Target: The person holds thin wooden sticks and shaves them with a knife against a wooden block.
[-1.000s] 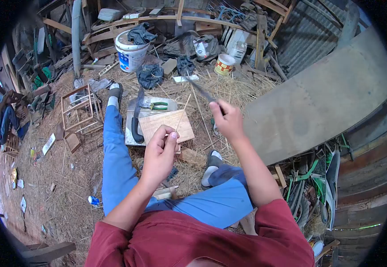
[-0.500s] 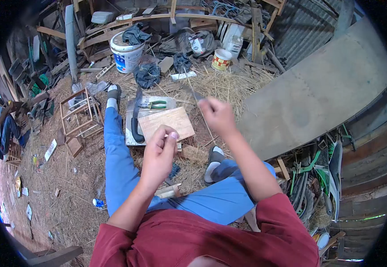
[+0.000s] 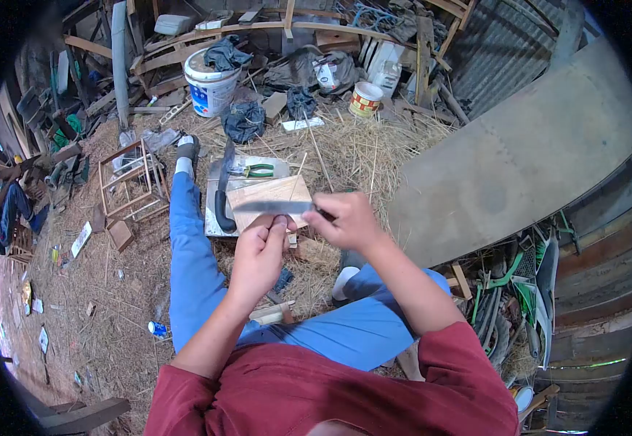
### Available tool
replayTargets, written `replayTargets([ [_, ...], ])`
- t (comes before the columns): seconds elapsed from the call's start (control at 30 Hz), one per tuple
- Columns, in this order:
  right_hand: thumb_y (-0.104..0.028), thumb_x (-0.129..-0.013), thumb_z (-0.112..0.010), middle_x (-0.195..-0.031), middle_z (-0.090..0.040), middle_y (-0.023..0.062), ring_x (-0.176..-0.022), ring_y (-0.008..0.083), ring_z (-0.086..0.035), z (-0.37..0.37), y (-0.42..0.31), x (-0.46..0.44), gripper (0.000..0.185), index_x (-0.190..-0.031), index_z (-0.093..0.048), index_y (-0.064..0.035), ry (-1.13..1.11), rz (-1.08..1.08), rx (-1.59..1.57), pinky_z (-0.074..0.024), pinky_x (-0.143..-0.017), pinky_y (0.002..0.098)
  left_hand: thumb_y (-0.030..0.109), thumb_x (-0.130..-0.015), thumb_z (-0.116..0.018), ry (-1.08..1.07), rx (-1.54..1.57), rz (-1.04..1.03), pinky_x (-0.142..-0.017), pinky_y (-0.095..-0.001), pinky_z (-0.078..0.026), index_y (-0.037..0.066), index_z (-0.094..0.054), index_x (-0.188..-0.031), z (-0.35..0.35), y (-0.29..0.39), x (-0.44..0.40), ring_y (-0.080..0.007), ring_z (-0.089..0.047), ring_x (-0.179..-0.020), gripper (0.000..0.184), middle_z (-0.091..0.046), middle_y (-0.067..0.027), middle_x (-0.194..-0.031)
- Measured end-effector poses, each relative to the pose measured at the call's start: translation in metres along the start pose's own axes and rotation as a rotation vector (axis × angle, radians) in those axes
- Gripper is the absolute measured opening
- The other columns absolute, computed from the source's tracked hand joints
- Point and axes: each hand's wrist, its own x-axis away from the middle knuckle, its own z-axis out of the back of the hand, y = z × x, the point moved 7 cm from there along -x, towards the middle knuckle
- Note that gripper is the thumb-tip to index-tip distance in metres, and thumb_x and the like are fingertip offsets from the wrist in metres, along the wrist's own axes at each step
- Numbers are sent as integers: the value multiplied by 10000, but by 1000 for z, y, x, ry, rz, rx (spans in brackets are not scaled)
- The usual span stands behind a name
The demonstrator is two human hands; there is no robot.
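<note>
My right hand is closed round the dark handle of a knife. The blade points left, level, just above the fingertips of my left hand. That left hand is closed in a pinch; what lies between thumb and fingers is too small to make out. Behind the blade, a pale wooden board rests on a whitish slab. A machete with a black handle lies along the slab's left side, beside green-handled pliers.
A wooden frame stands on the straw-strewn ground left of my outstretched leg. Further back are a white bucket and a small paint tub. A large sheet slopes at right. Another person sits far left.
My right hand has come down and toward me, bringing the knife from upright beyond the board to level above my left fingertips. My left hand has barely moved.
</note>
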Motion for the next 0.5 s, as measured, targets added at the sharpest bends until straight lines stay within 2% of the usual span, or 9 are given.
replayTargets([
  [0.03,-416,-916,-683,-604,-594,117,-542,322,-625,-4,-8,1,409,-706,-577,-82,-61,62,17,-452,-484,431,181,-1074,-491,-1,-4,2,-515,-244,-302,21,-631,-989,0,-4,1,-30,-372,-583,229,-448,48,-644],
  [0.17,-457,-896,-696,-599,-599,90,-529,306,-622,5,-7,-3,449,-670,-556,-96,28,146,89,-447,-467,414,182,-1064,-498,32,-98,5,-525,-256,-326,17,-634,-957,2,3,3,-50,-396,-586,239,-469,40,-652],
  [0.23,-470,-888,-698,-598,-599,87,-531,300,-623,4,-7,-5,450,-668,-564,-101,44,116,97,-446,-465,408,186,-1064,-495,24,-119,4,-530,-257,-331,16,-633,-956,1,8,2,-55,-399,-586,244,-467,40,-652],
  [0.3,-393,-878,-722,-574,-531,109,-532,328,-586,6,-7,-7,408,-668,-558,-83,71,129,87,-434,-473,401,190,-1067,-487,45,-83,-20,-535,-254,-334,18,-622,-938,4,7,-2,-54,-402,-590,255,-465,42,-654],
  [0.33,-420,-911,-702,-577,-542,98,-500,281,-564,5,-4,-7,427,-697,-587,-69,74,141,88,-426,-480,391,201,-1074,-481,41,-77,0,-542,-241,-326,27,-609,-928,6,3,-2,-44,-395,-601,261,-457,46,-661],
  [0.37,-420,-911,-702,-577,-542,98,-500,281,-564,7,3,-9,427,-697,-587,-69,79,133,88,-426,-480,391,201,-1074,-481,34,-82,3,-542,-241,-326,27,-609,-928,5,5,0,-44,-395,-601,261,-457,46,-661],
  [0.43,-431,-953,-671,-583,-552,94,-485,202,-516,21,59,-11,438,-750,-620,-46,182,-434,-55,-407,-489,378,217,-1082,-473,-100,-44,53,-547,-225,-314,37,-602,-934,-5,11,10,-32,-387,-613,267,-449,51,-668],
  [0.5,-433,-966,-658,-578,-547,91,-495,176,-499,42,90,-11,442,-773,-630,-36,237,-470,-51,-400,-495,372,226,-1092,-459,-154,22,94,-545,-215,-301,39,-600,-966,-13,6,18,-25,-369,-606,267,-435,57,-664],
])
